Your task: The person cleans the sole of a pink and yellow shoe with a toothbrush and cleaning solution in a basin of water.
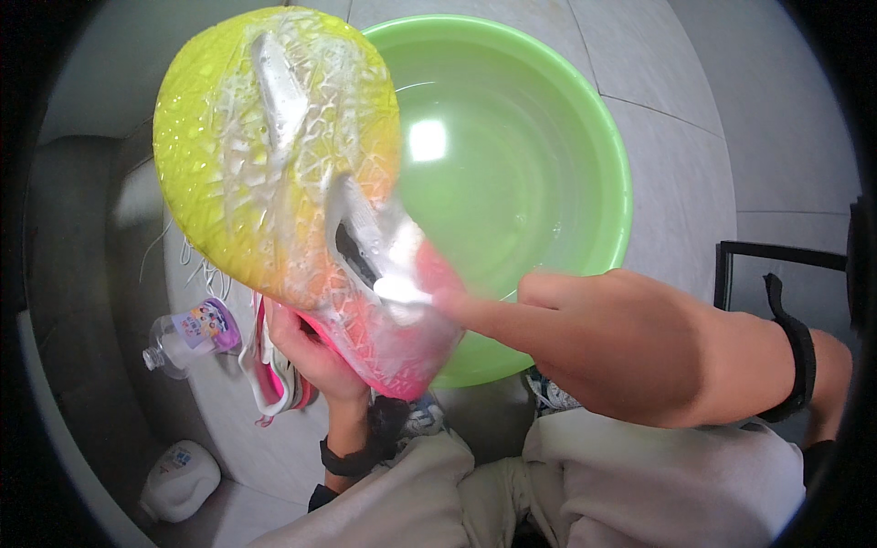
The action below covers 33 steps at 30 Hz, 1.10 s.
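Note:
A shoe is held up with its foam-covered sole facing me, yellow at the toe and pink at the heel. My left hand grips it from below, around the heel side, its fingers partly hidden behind the shoe. My right hand is blurred and closed on a white-handled brush, whose end lies against the soapy sole near the heel. Part of the brush is hidden by foam and blur. Behind the shoe stands a round green plastic basin with water in it.
On the tiled floor at the left lie a clear plastic bottle with a purple label, another shoe in white and pink, and white shoelaces. A white plastic jug is at the lower left. A dark frame stands at the right.

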Tool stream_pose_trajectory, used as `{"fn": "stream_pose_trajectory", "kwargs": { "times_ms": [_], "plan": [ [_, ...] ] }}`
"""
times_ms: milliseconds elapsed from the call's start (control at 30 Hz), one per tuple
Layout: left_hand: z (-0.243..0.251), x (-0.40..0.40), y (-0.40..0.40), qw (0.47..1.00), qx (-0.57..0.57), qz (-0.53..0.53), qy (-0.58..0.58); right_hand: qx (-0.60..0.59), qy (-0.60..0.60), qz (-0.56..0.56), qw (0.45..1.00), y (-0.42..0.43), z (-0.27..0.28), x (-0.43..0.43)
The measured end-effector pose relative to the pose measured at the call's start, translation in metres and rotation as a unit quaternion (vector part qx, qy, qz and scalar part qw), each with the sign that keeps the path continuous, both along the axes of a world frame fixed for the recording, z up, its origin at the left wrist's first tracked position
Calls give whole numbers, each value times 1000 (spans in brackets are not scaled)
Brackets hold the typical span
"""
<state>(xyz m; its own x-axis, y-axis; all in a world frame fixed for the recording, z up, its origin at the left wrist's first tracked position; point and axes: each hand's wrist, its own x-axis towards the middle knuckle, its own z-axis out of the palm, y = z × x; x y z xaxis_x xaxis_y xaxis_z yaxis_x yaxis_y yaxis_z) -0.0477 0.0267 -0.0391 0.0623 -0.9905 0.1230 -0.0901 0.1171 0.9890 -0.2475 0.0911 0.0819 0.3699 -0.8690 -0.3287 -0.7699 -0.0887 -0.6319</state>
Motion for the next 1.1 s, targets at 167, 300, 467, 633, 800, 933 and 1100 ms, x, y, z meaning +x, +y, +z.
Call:
{"fn": "stream_pose_trajectory", "kwargs": {
  "times_ms": [167,300,467,633,800,933,1100],
  "plan": [
    [2,7,-7,997,-30,-1,-71,8,-4,44,999,-7,7,-3],
    [-2,9,-6,994,-71,16,-82,79,-95,29,992,-5,3,-21],
    [0,2,0,990,-63,31,-121,107,-39,8,994,-17,10,-13],
    [-3,5,-1,999,-16,-12,-28,62,32,83,994,-8,0,-6],
    [3,-9,11,998,45,-16,-43,124,-78,12,989,-7,1,-22],
    [-2,-10,13,997,67,-24,15,31,-30,-1,999,-2,-8,-11],
    [-4,-10,22,991,98,-28,90,-2,-55,14,998,14,-4,-14]
  ]
}}
